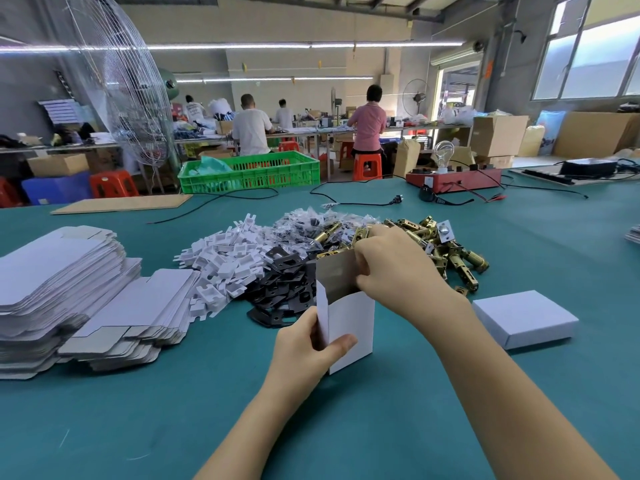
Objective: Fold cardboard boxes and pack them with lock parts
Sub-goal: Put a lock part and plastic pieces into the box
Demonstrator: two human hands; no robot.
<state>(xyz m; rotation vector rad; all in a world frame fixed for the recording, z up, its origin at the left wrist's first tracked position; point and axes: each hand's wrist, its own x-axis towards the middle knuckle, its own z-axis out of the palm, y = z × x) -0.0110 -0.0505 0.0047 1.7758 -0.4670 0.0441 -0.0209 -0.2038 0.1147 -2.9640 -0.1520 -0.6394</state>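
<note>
your left hand (304,355) pinches the lower left corner of the white box (349,327), thumb on its front face. your right hand (391,268) curls its fingers over the box's raised flap (337,277). box stands upright on the green table (138,410), long axis vertical, open end up, flap pointing away from you. black plates (287,285) just behind it, brass latches (446,247) behind right, flat blanks (69,292) left, closed box (524,318) right. bare table near you.
</note>
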